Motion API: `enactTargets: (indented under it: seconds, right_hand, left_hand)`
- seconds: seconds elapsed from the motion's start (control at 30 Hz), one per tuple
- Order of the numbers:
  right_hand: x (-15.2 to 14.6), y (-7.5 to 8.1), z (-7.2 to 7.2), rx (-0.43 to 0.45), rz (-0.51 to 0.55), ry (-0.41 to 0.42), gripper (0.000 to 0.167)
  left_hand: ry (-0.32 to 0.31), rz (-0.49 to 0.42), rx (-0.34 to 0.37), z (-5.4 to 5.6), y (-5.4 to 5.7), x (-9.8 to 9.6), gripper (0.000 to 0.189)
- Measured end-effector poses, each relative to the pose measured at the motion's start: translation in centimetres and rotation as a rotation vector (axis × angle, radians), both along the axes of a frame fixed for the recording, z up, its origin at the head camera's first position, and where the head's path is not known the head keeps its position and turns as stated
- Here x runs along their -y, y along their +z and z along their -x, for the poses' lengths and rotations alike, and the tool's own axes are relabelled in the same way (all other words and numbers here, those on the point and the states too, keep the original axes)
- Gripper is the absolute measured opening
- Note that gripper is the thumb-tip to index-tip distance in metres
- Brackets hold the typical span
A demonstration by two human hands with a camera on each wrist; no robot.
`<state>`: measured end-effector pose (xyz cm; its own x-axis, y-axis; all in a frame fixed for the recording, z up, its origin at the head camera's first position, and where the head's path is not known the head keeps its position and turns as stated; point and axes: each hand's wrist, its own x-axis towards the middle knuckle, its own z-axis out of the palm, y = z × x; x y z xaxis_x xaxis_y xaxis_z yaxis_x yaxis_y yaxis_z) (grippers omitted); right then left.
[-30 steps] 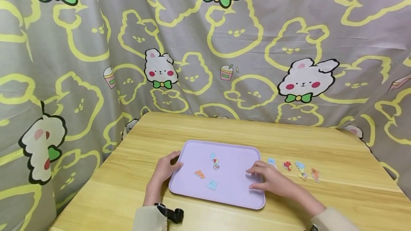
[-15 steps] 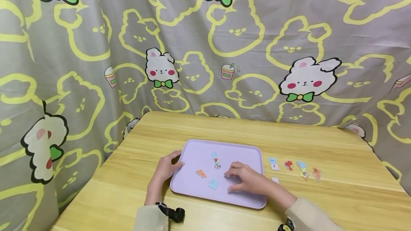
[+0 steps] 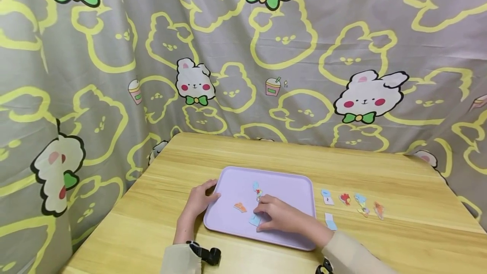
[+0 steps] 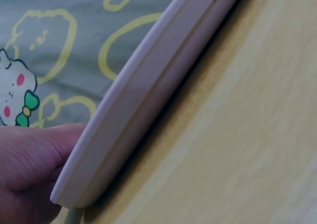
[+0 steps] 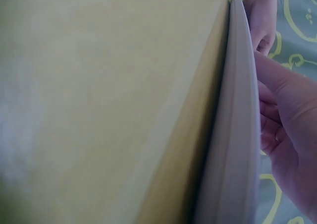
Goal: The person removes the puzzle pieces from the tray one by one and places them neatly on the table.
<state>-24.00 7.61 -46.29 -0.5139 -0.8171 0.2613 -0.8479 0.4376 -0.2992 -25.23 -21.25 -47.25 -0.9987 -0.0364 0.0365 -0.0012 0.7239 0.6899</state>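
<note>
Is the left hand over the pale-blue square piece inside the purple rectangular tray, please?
No, the right hand is at the square piece, and the left hand at the edge of the tray.

We note left grip (image 3: 198,201), thumb (image 3: 214,197) spread from fingers (image 3: 204,186), left forearm (image 3: 184,229) angled forward, right grip (image 3: 279,215), back upward, fingers (image 3: 266,203) bent, thumb (image 3: 267,225) parted from them, right forearm (image 3: 320,229) slanting inward

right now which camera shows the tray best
The head view: it shows the tray from above, nearly whole, its floor partly hidden by the right hand. Both wrist views look from the side, each showing only part of the tray's outer wall and rim.
</note>
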Motion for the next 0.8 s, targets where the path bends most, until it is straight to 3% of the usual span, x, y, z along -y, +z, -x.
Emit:
enactTargets:
  seconds: [0.37, 0.53, 0.67, 0.8]
  right_hand:
    - [0.4, 0.2, 0.1, 0.026, 0.006, 0.032, 0.023]
    - [0.5, 0.3, -0.2, 0.021, -0.009, 0.006, 0.03]
    - [0.8, 0.2, -0.5, -0.054, -0.024, -0.015, 0.039]
    - [1.2, 0.1, -0.6, -0.166, -0.042, -0.012, 0.038]
  left_hand:
    - [0.001, 0.0, 0.005, 0.0, 0.1, 0.0, 0.05]
    - [-0.002, 0.0, 0.005, 0.0, 0.0, 0.0, 0.05]
    - [-0.005, 0.005, 0.0, 0.0, 0.0, 0.0, 0.05]
    - [-0.004, 0.007, -0.004, 0.0, 0.0, 0.0, 0.049]
